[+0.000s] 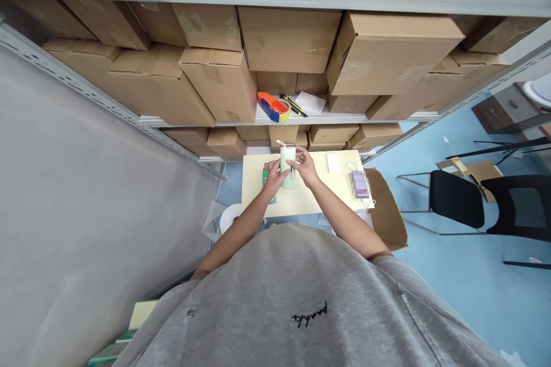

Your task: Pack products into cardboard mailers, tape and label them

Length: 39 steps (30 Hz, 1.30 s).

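Upright over the pale table is a mint-green tumbler with a clear lid and a white piece sticking up at its top. My left hand wraps its lower left side. From the right, my right hand grips it near the upper side, thumb across the front. A green box lies on the table just behind my left hand, partly covered by it. Whether the tumbler's base touches the table I cannot tell.
Shelves of cardboard boxes rise in front. A tape dispenser and a black-yellow cutter lie on the middle shelf. A white card and a blurred purple item rest on the table. An open carton stands right, near a black chair.
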### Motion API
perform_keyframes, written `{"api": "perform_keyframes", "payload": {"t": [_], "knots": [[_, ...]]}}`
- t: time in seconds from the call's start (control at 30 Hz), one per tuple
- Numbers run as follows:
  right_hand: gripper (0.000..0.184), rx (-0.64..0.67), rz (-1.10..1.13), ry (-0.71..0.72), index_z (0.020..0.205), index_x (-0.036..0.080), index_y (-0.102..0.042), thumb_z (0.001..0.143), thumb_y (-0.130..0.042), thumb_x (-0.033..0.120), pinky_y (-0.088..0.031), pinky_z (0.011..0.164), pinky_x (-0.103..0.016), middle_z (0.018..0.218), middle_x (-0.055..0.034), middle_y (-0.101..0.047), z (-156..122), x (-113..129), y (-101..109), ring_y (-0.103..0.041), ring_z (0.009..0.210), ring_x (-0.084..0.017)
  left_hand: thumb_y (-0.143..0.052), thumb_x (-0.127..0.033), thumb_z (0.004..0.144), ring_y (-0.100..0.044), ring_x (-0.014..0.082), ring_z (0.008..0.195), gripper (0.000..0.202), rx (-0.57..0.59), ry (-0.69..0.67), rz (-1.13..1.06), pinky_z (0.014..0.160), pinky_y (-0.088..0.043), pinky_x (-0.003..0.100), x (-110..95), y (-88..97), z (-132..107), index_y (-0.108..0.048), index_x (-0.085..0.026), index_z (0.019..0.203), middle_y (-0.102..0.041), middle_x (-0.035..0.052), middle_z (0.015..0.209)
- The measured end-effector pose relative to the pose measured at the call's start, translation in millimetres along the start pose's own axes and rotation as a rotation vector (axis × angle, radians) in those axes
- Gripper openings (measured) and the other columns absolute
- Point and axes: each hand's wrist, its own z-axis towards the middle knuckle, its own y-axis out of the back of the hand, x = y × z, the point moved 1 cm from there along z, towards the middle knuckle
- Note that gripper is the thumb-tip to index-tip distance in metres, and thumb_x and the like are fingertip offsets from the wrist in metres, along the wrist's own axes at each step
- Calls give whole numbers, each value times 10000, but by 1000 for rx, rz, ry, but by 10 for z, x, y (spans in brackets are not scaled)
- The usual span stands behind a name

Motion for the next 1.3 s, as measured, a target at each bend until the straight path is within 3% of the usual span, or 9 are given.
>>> {"api": "perform_keyframes", "payload": {"t": [0.1, 0.2, 0.33, 0.57, 0.83, 0.97, 1.03, 1.13, 1.3], "knots": [[898, -20, -12, -6, 1360, 250, -629, 598, -959, 594, -573, 1039, -468, 1253, -104, -724, 3, 3, -33, -681, 1121, -273, -860, -589, 784, -590, 292, 1292, 826, 3, -21, 34, 1054, -560, 413, 0, 0, 3, -557, -286, 1490, -531, 104, 1333], [856, 1, 1, -10, 1345, 254, -657, 610, -959, 572, -583, 1015, -447, 1286, -99, -715, 29, -16, -32, -674, 1128, -275, -881, -559, 776, -618, 268, 1235, 1065, -2, -12, 5, 1000, -576, 407, 1, 31, -5, -315, -341, 1653, -566, 102, 1332], [829, 40, 18, -40, 1378, 265, -656, 662, -921, 589, -581, 1020, -458, 1282, -92, -722, 95, -112, -15, -679, 1112, -267, -800, -559, 862, -651, 246, 1212, 1122, 60, -15, -29, 1028, -551, 404, 42, 145, 4, -103, -346, 1715, -636, 93, 1301], [919, 141, -36, 1, 1528, 292, -544, 724, -892, 568, -506, 1136, -502, 1273, -85, -737, 208, -293, -179, -663, 1175, -268, -721, -513, 940, -656, 245, 1230, 966, 96, 0, 78, 1081, -503, 406, 168, 426, 80, -179, -316, 1715, -620, 113, 1451], [862, 298, -101, 21, 1521, 297, -552, 774, -850, 609, -538, 1107, -484, 1481, -93, -636, 381, -376, -459, -642, 1248, -295, -730, -418, 950, -646, 242, 1288, 1112, 133, -52, 152, 1073, -533, 385, 136, 743, 206, 67, -350, 1722, -542, 129, 1548], [866, 255, -129, 69, 1483, 281, -560, 752, -857, 638, -503, 1144, -496, 1436, -111, -659, 553, -491, -557, -640, 1263, -298, -742, -410, 939, -621, 248, 1328, 1106, 112, -98, 243, 1105, -521, 397, 271, 924, 314, 34, -346, 1725, -556, 124, 1534], [871, 226, -145, 96, 1494, 282, -539, 767, -836, 658, -475, 1172, -494, 1446, -113, -651, 653, -557, -584, -621, 1297, -298, -757, -431, 922, -622, 264, 1315, 1085, 13, -42, 361, 1074, -539, 401, 429, 992, 336, -38, -320, 1728, -548, 139, 1534], [903, 180, -172, 111, 1532, 280, -492, 785, -804, 681, -472, 1171, -496, 1476, -121, -626, 801, -656, -591, -603, 1318, -303, -760, -482, 905, -612, 302, 1322, 1009, -130, 156, 587, 1043, -547, 407, 732, 989, 275, -196, -242, 1707, -540, 175, 1519], [979, 106, -240, 98, 1586, 271, -429, 783, -771, 715, -458, 1182, -511, 1511, -128, -596, 986, -804, -571, -585, 1335, -317, -782, -566, 857, -493, 386, 1460, 966, -46, 507, 835, 1145, -465, 448, 1154, 680, 122, -367, -136, 1615, -537, 230, 1528]]}}
